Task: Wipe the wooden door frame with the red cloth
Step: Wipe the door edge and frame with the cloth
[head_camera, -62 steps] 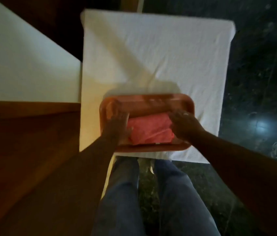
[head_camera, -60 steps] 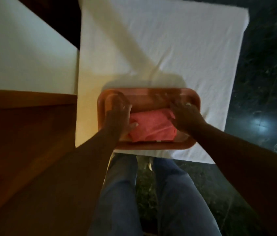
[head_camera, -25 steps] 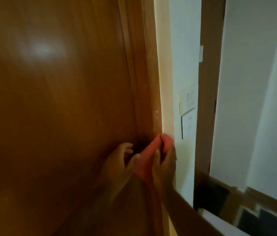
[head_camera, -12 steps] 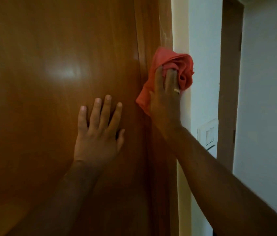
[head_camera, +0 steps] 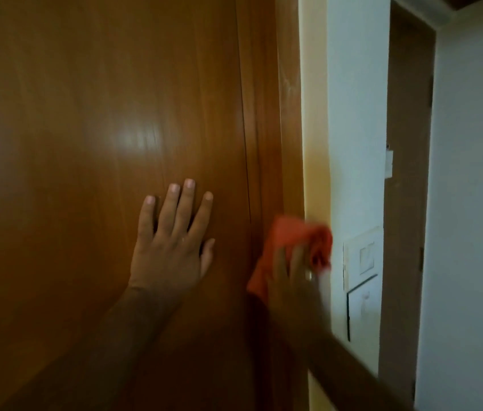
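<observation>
The wooden door frame [head_camera: 289, 114] runs vertically right of centre, between the brown door panel [head_camera: 86, 114] and a pale wall. My right hand [head_camera: 290, 280] presses the bunched red cloth [head_camera: 290, 235] against the frame at its lower part; hand and cloth are motion-blurred. My left hand [head_camera: 172, 241] lies flat with fingers spread on the door panel, just left of the frame, holding nothing.
A pale wall strip [head_camera: 355, 114] stands right of the frame, carrying switch plates [head_camera: 363, 259]. Further right is another brown door frame [head_camera: 406, 173] and a white wall [head_camera: 471, 203].
My right hand has slid the red cloth down the frame from above shoulder height to a lower spot. My left hand stays flat on the door. Earlier the cloth lay in a tray.
</observation>
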`<action>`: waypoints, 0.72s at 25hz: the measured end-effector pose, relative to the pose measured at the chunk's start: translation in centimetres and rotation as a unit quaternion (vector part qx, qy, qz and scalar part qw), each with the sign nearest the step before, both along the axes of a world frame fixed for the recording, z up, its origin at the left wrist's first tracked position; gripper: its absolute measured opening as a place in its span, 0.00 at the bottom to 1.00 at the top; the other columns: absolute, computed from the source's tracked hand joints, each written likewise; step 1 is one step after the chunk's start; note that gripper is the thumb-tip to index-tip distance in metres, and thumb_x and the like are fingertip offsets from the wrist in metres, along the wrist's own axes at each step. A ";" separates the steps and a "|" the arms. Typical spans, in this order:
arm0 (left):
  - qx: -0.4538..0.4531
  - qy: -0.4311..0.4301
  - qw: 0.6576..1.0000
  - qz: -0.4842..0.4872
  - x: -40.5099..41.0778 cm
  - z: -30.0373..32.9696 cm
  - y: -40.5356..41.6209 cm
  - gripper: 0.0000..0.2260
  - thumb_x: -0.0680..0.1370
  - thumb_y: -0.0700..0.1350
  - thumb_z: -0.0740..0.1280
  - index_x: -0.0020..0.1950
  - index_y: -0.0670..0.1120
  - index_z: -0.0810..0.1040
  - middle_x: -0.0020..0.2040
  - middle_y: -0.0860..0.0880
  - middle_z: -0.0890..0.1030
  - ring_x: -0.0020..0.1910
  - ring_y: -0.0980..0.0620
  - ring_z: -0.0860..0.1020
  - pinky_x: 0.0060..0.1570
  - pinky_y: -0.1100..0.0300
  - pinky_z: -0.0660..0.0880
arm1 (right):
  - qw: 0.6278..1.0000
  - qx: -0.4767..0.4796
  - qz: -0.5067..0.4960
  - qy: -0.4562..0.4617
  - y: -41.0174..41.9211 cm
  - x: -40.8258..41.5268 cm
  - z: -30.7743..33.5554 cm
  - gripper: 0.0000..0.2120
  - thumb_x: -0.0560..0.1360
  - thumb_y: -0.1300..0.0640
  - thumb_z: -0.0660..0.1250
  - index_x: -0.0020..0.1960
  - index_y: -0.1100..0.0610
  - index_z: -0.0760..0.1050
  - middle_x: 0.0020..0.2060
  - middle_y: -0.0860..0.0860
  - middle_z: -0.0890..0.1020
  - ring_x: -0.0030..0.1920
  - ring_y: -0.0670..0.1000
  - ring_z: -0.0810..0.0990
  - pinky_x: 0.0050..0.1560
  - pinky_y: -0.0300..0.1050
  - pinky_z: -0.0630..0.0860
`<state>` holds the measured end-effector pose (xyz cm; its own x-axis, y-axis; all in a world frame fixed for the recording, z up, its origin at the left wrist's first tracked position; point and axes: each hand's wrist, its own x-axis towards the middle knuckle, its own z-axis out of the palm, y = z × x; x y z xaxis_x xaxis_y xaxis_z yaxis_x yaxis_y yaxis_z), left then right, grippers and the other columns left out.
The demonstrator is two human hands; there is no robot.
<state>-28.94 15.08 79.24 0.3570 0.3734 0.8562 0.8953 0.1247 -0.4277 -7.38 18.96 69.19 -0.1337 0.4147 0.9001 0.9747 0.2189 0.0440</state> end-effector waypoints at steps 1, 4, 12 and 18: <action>0.011 0.000 1.000 -0.007 -0.2 1.4 -0.1 0.34 0.79 0.61 0.52 0.81 0.46 0.52 0.81 0.38 0.53 0.80 0.38 0.53 0.76 0.38 0.44 | 0.999 0.038 -0.004 0.017 0.9 0.0 6.5 0.35 0.78 0.51 0.64 0.80 0.59 0.54 0.72 0.69 0.62 0.50 0.68 0.82 0.43 0.58 0.82; 0.096 -0.040 0.994 -0.017 -1.1 9.9 0.3 0.35 0.77 0.63 0.53 0.80 0.45 0.55 0.80 0.37 0.56 0.79 0.37 0.53 0.75 0.39 0.38 | 0.986 0.159 0.007 0.044 1.7 -0.4 25.2 0.37 0.77 0.52 0.65 0.80 0.58 0.51 0.73 0.67 0.62 0.61 0.67 0.76 0.57 0.59 0.79; 0.172 -0.036 0.984 0.031 -7.4 27.2 -0.3 0.35 0.78 0.68 0.46 0.79 0.49 0.57 0.79 0.36 0.59 0.77 0.33 0.56 0.72 0.32 0.51 | 0.979 0.193 0.045 0.049 1.1 -0.6 30.1 0.28 0.82 0.58 0.59 0.80 0.58 0.56 0.75 0.66 0.62 0.66 0.64 0.75 0.64 0.58 0.75; 0.164 -0.024 0.986 0.012 -8.0 26.8 -0.8 0.35 0.78 0.67 0.46 0.79 0.49 0.57 0.79 0.36 0.59 0.78 0.34 0.57 0.73 0.33 0.53 | 0.974 0.141 0.163 0.072 -1.2 -0.6 23.5 0.36 0.75 0.57 0.71 0.76 0.55 0.56 0.62 0.52 0.74 0.44 0.43 0.79 0.47 0.29 0.75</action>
